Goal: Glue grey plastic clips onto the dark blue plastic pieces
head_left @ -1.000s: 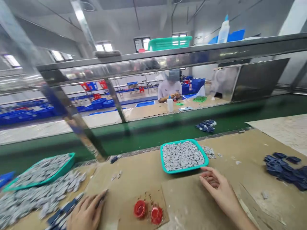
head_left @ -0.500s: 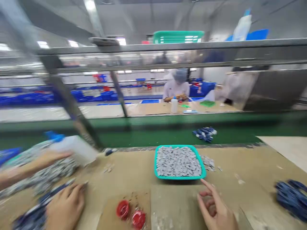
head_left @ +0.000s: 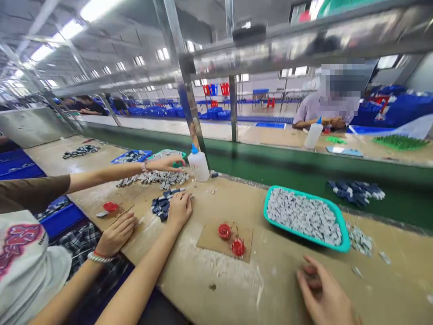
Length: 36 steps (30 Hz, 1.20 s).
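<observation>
The dark blue pieces [head_left: 161,206] lie piled on the desk [head_left: 287,271] under my left hand [head_left: 179,210], its grip flat and wide on them. My right hand [head_left: 321,293] rests empty near the desk's front edge, grip loosely curled. Beyond it, a teal tray [head_left: 265,207] is heaped with grey pieces [head_left: 304,216].

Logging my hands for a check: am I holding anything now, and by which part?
Nothing visibly held. Left hand lies flat on the dark blue pieces; right hand rests curled on the table, palm hidden.
</observation>
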Tool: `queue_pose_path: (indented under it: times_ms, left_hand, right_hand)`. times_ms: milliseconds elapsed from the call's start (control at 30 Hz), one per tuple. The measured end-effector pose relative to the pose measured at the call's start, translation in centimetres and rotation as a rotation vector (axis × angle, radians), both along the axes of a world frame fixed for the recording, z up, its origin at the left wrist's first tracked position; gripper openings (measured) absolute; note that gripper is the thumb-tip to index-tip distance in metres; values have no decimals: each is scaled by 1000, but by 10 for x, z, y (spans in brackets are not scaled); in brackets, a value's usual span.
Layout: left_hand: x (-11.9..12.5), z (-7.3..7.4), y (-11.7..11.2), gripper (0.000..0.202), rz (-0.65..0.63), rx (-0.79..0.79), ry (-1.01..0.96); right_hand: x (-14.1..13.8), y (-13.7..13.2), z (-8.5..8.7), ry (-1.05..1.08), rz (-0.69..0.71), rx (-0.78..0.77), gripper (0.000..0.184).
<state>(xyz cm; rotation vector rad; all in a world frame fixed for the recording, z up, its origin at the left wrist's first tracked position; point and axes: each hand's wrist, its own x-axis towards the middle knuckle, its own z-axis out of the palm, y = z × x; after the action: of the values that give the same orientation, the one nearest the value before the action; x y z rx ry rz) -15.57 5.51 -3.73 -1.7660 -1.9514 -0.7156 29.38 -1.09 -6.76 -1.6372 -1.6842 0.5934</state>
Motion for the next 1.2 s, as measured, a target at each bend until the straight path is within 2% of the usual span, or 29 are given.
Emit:
queue_pose_path:
  times_ms: [33, 167, 233, 300, 367, 467, 533, 600, 667, 767, 833, 1000, 1133, 1200]
  left_hand:
    - [0, -3, 1, 24, -1, -6, -21]
    - [2, -10, 3, 28, -14, 4, -103]
    - [3, -5, 5, 39, -2, 48, -139]
    - [4, 6, 16, 61, 14, 96, -198]
    - [3, 21, 36, 84, 23, 138, -322]
    - [1, 41, 79, 114, 21, 175, -560]
    - [0, 49, 105, 124, -7, 181, -674]
    - [0, 54, 123, 120, -65, 187, -741]
    - [0, 57, 132, 106, -132, 189, -755]
    - [-1, 62, 135, 80, -216, 167, -712]
    - [1, 66, 133, 73, -272, 157, -659]
    - [19, 78, 109, 78, -382, 188, -477]
    - [47, 100, 78, 59, -518, 90, -271]
    - [62, 111, 64, 47, -598, 49, -69]
  right_hand:
    - [4, -2, 8, -13, 22, -33, 42]
    - [14, -1, 29, -68, -103, -126, 43]
    - [15, 0, 32, -78, -165, -150, 43]
    - [14, 1, 32, -82, -197, -166, 41]
    - [12, 1, 29, -74, -191, -183, 40]
    - [8, 3, 24, -31, -137, -186, 40]
    - [6, 4, 22, 0, -92, -171, 41]
    - [4, 4, 22, 16, -69, -151, 40]
    - [2, 4, 24, 20, -73, -136, 38]
    - [-2, 5, 27, 27, -77, -119, 35]
    - [-5, 4, 28, 29, -62, -103, 34]
    - [-9, 4, 29, 48, -34, -85, 32]
    - [-6, 2, 33, 39, -40, -77, 32]
    - [-4, 1, 36, 28, -39, -88, 30]
